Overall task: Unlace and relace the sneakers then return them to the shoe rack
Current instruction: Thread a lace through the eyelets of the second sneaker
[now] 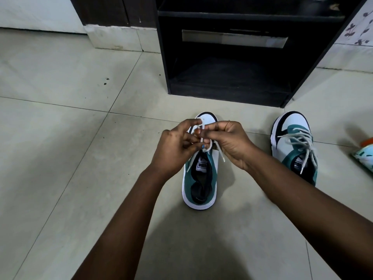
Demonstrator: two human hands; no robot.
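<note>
A: Position of the near sneaker (201, 184)?

B: On the tiled floor (60, 138), centre of view, toe toward the dark shoe rack (228, 63), heel toward the person. Teal, white and black upper. It stands in front of the rack, apart from it.

A: Hands?

B: Both above the tongue area of that sneaker. Left hand (173, 148) and right hand (228, 142) meet fingertip to fingertip. Fingers of each are curled and pinching the white lace (202, 126). A loop of lace rises above the fingertips; another short loop hangs just below them.

A: Loose ends?

B: One lace end trails down the left side of the shoe opening, one down the right side, tips hanging free.

A: Second sneaker (292, 146)?

B: On the floor to the right, well apart from the first, also toe toward the rack. Its lace (298, 140) is threaded across the eyelets, ends hanging loosely over the collar. No hand touches it.

A: Rack contents?

B: Lower shelf dark; cannot tell what, if anything, lies on it.

A: Anything else?

B: A patterned item (363, 156) with an orange part at the right edge, cut off by the frame. Cannot identify it.
</note>
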